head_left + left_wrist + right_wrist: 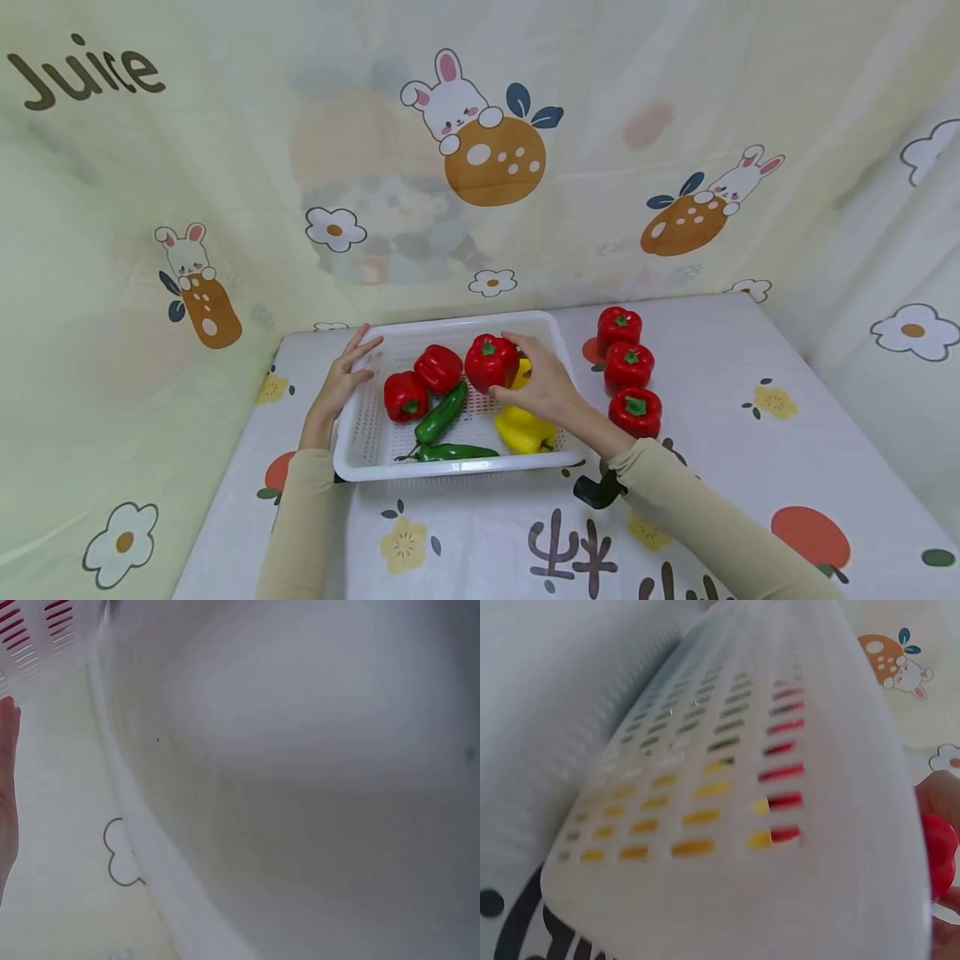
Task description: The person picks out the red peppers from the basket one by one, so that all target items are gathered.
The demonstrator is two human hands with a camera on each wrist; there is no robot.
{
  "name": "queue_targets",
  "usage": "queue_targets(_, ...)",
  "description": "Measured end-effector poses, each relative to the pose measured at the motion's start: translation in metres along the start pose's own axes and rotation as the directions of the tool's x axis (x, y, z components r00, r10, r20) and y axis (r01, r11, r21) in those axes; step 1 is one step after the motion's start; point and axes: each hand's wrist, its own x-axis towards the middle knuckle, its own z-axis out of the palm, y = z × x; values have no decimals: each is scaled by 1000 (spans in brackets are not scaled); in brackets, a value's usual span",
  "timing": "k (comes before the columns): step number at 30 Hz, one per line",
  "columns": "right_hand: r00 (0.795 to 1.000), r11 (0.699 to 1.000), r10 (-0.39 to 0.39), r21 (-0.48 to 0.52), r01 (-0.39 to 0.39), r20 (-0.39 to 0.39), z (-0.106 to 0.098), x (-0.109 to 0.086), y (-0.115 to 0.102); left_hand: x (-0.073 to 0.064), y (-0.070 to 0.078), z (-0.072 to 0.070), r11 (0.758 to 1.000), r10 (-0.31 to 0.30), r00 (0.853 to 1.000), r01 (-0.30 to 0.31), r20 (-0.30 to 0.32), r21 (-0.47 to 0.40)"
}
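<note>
A white plastic basket (457,468) with slotted walls stands on the table, seen from outside in the right wrist view. My right hand (546,383) grips a red bell pepper (491,362) over the basket's right half, thumb and fingers on either side of it. Two more red bell peppers, one at the back (438,368) and one at the left (406,397), lie inside. With them are two green chili peppers, one slanted (442,412) and one lying flat (459,452), and yellow bell peppers (523,431), partly covered by my right hand. My left hand (341,383) rests at the left rim, fingers extended.
Right of the basket, three red bell peppers stand in a row: back (619,326), middle (628,367) and front (636,412). A printed cloth covers the table (720,475). A patterned curtain (600,167) hangs behind and along both sides.
</note>
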Motion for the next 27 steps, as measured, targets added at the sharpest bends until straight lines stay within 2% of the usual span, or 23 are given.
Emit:
queue_targets(10,999,1000,12,-19,-13,-39,-19,10,14,2,-5,-1,1000,23,1000,-23,-2,1)
queue_targets(16,998,999,42,-17,-43,-48,-29,10,20,1,-5,-1,1000,4,1000,-4,1,-1)
queue_targets(27,994,996,82,-20,-83,-66,-42,13,32,1,-6,-1,1000,12,1000,-12,1,7)
